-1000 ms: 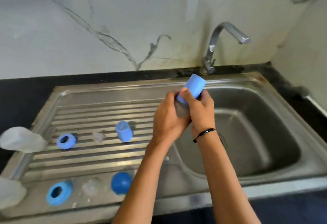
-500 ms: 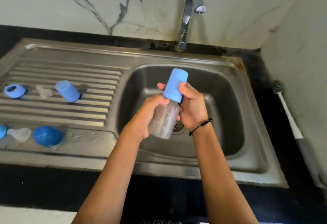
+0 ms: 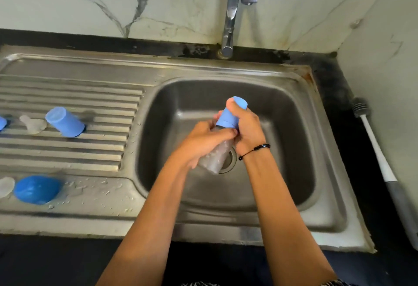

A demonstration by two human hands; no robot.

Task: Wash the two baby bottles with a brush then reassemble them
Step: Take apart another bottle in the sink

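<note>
The bottle (image 3: 216, 158) is held tilted over the sink (image 3: 294, 195) bowl, just above the drain (image 3: 229, 161), with its clear body gripped by the left hand (image 3: 203, 141) and its blue cap (image 3: 231, 114) wrapped by the curled fingers and thumb of the right hand (image 3: 247, 127). The step in hand is judged to be pulling or twisting the cap off, so that the bottle can be taken apart for washing. The body should be held firm and still by the left hand while the cap is worked by the right alone; wet plastic is likely to slip, so the grip is best kept low on the cap, near its seam. The work is best kept over the bowl, so that anything dropped is caught there.

Farther left, on the drainboard, a second cap (image 3: 64, 122) lies tipped, with a clear teat (image 3: 32, 124) just beside it. A blue dome (image 3: 37, 189) rests nearer the front edge. The brush (image 3: 375, 150) lies on the dark tabletop (image 3: 334, 96) to the right, untouched. At the back stands the tap (image 3: 233, 12); no water is seen running.
</note>
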